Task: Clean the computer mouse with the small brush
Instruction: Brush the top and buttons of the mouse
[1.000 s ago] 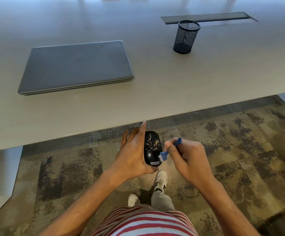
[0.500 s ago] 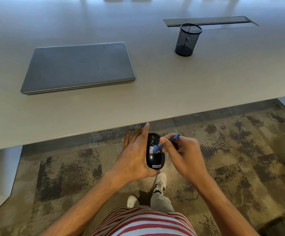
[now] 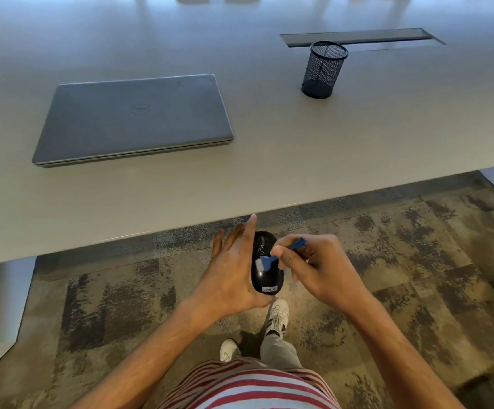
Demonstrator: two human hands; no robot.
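Glossy black plastic computer mouse (image 3: 266, 271), white "Lenovo" label at the near end, held in mid-air over the patterned carpet (image 3: 416, 261), just in front of the counter (image 3: 269, 160) edge — not resting on anything. Left hand (image 3: 234, 273) wrapped around the mouse's left flank, palm and thumb closed on the shell, index finger stretched straight forward past the nose. Right hand (image 3: 319, 270) pinched shut on the small blue plastic brush (image 3: 281, 255); handle sticking up and right out of the fingers, pale bristle end down on the middle of the top shell, touching it.

Judged mid-clean: bristles working the upper surface, dull specks visible near the wheel end, likely dust.

Handling guess — light, rigid, hollow shell; glossy finish looks slippery, so side grip at the waist beats pinching the top. Buttons and wheel the delicate bits: light strokes only, no pressing. Brush thin and probably a bit flexible; hold near the head for control.

Closed grey laptop (image 3: 133, 119) and empty black mesh pen cup (image 3: 323, 70) on the counter, well apart from the hands, not involved.
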